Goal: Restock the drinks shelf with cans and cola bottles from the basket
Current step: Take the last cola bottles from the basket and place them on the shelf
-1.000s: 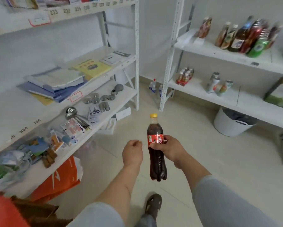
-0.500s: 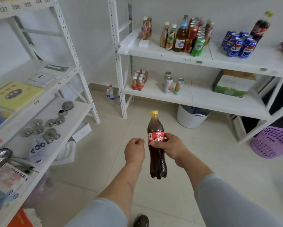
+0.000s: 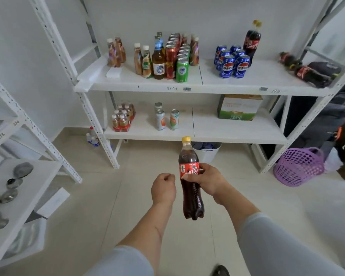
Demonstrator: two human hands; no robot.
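Cola bottle [image 3: 190,182] unchanged in right hand [image 3: 206,179]; drinks shelf [image 3: 227,84] now centred

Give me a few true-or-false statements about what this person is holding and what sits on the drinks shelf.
1. The right hand holds a cola bottle upright. True.
2. The left hand holds a can. False: it is a closed fist with nothing in it.
3. The held bottle has a red cap. False: its cap is yellow.
4. Blue cans stand on the top shelf, right of the green can. True.
5. The purple basket sits on the lower shelf. False: it sits on the floor, right of the rack.
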